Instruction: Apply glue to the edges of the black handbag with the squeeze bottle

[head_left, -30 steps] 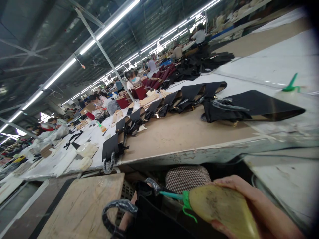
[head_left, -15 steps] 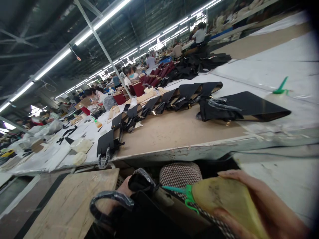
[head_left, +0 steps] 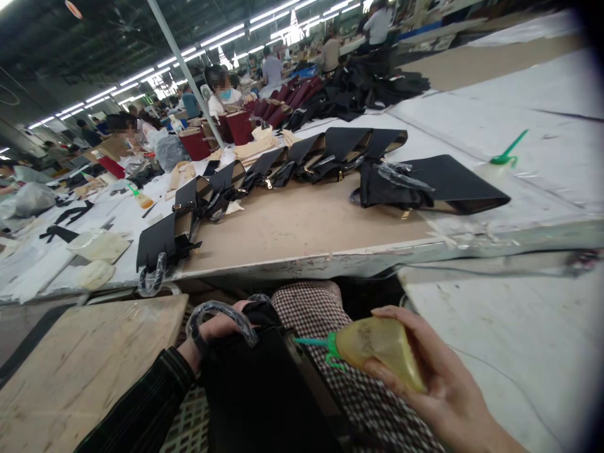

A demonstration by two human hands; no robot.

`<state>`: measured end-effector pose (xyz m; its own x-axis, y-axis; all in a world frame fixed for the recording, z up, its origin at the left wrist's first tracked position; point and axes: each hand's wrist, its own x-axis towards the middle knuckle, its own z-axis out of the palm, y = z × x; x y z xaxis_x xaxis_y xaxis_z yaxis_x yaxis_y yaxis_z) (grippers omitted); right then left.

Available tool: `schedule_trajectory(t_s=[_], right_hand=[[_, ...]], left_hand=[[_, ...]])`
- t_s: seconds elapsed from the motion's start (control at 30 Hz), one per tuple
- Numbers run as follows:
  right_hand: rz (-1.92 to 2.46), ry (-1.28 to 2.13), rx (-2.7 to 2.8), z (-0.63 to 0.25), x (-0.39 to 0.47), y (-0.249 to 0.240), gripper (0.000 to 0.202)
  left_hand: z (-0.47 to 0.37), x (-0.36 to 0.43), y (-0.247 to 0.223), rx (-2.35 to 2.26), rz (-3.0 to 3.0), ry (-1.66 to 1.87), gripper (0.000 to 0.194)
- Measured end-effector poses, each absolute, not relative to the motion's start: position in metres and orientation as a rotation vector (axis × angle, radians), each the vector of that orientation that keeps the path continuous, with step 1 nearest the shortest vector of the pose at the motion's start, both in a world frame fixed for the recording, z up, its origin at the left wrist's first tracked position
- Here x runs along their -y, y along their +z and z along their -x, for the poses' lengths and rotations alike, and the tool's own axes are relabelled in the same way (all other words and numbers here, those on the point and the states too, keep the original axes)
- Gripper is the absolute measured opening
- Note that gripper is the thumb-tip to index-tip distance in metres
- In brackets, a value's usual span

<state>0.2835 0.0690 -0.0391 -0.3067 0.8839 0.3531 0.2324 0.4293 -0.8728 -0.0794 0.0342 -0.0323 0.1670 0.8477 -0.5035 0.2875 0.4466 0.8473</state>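
Note:
A black bag (head_left: 264,390) with plastic-wrapped handles rests across my lap, over checkered cloth (head_left: 311,302). My left hand (head_left: 219,328) grips the bag's top edge by the handles, its fingertips partly hidden behind the black material. Wrapped round a yellowish squeeze bottle (head_left: 377,349) is my right hand (head_left: 425,365). The bottle lies nearly level, its green nozzle pointing left at the bag's open edge; whether the tip touches cannot be made out.
On the worktable (head_left: 302,220) stands a row of black bags (head_left: 306,151), with another black bag (head_left: 453,182) lying at the right. A green nozzle (head_left: 509,150) sits farther right. A wooden board (head_left: 94,365) is at lower left. People work in the background.
The view has shifted, showing more of my left sleeve and lap. The bag stands more upright in view, and the bottle appears farther left and smaller, still in my right hand.

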Motion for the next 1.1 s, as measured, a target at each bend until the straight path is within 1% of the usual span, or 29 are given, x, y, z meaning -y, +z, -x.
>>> schedule_trajectory(t_s=[0.17,0.47,0.7,0.83,1.1], right_hand=[[0.894,0.853,1.836,-0.273,-0.075,-0.043,0.044],[0.957,0.864,1.843,-0.271,-0.08,-0.054,0.046],[1.005,0.9,1.897,-0.277,-0.085,-0.053,0.042],[1.036,0.894,1.962,-0.28,-0.091,-0.048,0.044],[0.959,0.834,2.139,-0.289,-0.097,-0.035,0.042]], left_hand=[[0.09,-0.042,-0.051,-1.422,-1.113,0.522,0.043],[0.09,-0.035,-0.047,-1.456,-1.108,0.598,0.048],[0.095,-0.045,-0.065,-1.447,-1.12,0.558,0.041],[0.092,-0.048,-0.064,-1.404,-1.149,0.527,0.037],[0.084,-0.051,-0.061,-1.37,-1.13,0.55,0.035]])
